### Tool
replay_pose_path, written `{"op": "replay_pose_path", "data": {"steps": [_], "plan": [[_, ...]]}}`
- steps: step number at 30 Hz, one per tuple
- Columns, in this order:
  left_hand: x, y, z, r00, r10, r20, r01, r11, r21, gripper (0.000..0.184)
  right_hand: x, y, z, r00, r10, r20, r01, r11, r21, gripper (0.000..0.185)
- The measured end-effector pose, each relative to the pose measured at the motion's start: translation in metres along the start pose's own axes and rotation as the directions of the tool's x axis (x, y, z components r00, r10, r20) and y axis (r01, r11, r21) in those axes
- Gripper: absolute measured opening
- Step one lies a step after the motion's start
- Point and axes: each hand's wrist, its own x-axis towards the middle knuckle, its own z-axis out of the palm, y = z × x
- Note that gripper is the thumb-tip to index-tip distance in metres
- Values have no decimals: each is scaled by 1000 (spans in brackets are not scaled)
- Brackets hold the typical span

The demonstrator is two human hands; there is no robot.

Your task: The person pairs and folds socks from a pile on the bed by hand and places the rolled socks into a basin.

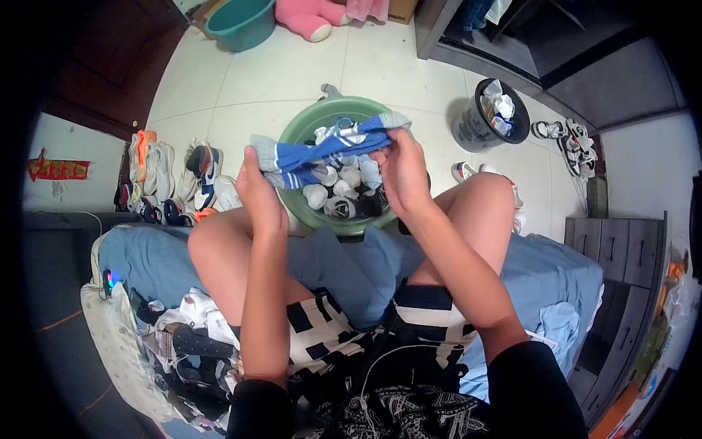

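Observation:
A pair of blue socks [333, 150] with grey ends and white stripes is stretched sideways between my two hands. My left hand [257, 194] pinches the grey part at the left end, thumb up. At the other end my right hand [404, 172] has its fingers closed on the socks near the grey tip. Directly below is a green basin [292, 128] on the floor, holding several balled-up white, grey and black socks [344, 189]. The socks in my hands hide part of the basin's contents.
Loose socks and clothes [194, 344] lie on the blue bedsheet [153, 252] to my left. Shoes [157, 172] line the left wall. A black bin [475, 124] with crumpled tissue stands right of the basin. Farther off are a teal tub [241, 29] and a pink plush toy [311, 18].

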Motion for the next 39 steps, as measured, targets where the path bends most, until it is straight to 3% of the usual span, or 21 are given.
{"op": "replay_pose_path", "data": {"steps": [5, 7, 8, 10, 11, 13, 14, 15, 16, 17, 21, 23, 27, 29, 30, 32, 33, 35, 39], "plan": [[7, -4, -10, 995, -103, 0, 102, 988, -118, 24, 6, -3, -10, 999, 53, -4, -52, 992, 116, 21], [9, -6, -14, 981, -189, 38, 193, 971, -138, 21, 9, 1, -17, 993, -5, -116, -3, 998, -66, 17], [10, -8, -15, 981, -190, 38, 194, 972, -137, 21, 9, 4, -20, 993, -5, -118, -3, 998, -66, 17], [9, -8, -13, 983, -150, 109, 165, 977, -138, 18, 9, 8, -14, 884, -362, -297, 187, 854, -486, 15], [7, -9, -13, 982, -152, 111, 167, 976, -137, 18, 7, 8, -14, 882, -363, -299, 187, 854, -486, 15], [-8, -2, 1, 978, -75, 196, 85, 995, -44, 18, -3, -3, -4, 721, -682, 121, 427, 301, -853, 17], [-13, -3, 6, 977, -75, 198, 85, 995, -44, 18, -7, -4, -2, 754, -617, 225, 452, 240, -859, 19], [-18, -4, 11, 970, -62, 234, 60, 998, 14, 19, -8, -1, 0, 754, -618, 223, 452, 241, -859, 19], [-21, -6, 14, 961, -52, 272, 33, 997, 75, 19, -10, 6, 3, 904, -364, 225, 407, 570, -713, 19], [-24, -10, 15, 960, -55, 275, 34, 996, 80, 19, -11, 13, 5, 951, -85, 297, 235, 823, -517, 20], [-28, -31, 9, 927, -88, 365, 2, 973, 229, 21, -17, 30, 4, 953, -74, 294, 259, 703, -662, 20], [-23, -41, 7, 908, 160, 388, -266, 935, 236, 22, -15, 30, 4, 974, -42, 224, 193, 673, -714, 19], [-26, -29, 13, 874, 110, 474, -231, 951, 205, 23, -13, 25, 0, 974, -45, 220, 183, 727, -662, 23], [-26, -27, 12, 886, -184, 426, 118, 977, 176, 26, -5, 35, -7, 977, -31, 211, 115, 909, -401, 28], [-27, -23, 13, 886, -185, 424, 119, 977, 177, 26, -3, 35, -8, 977, -29, 210, 113, 909, -400, 28], [-26, -17, 17, 937, -199, 286, 227, 972, -67, 32, 0, 34, -12, 991, -73, 112, 113, 906, -409, 29], [-20, -18, 14, 937, -198, 287, 226, 972, -66, 32, 1, 33, -14, 991, -74, 113, 114, 906, -407, 29], [-3, -21, 1, 937, -173, 304, 270, 909, -317, 35, 3, 30, -18, 998, -56, 30, 64, 892, -447, 29], [-9, -4, 5, 910, -238, 340, 369, 837, -404, 40, 5, 24, -19, 998, -65, -25, 49, 914, -403, 28]]}}
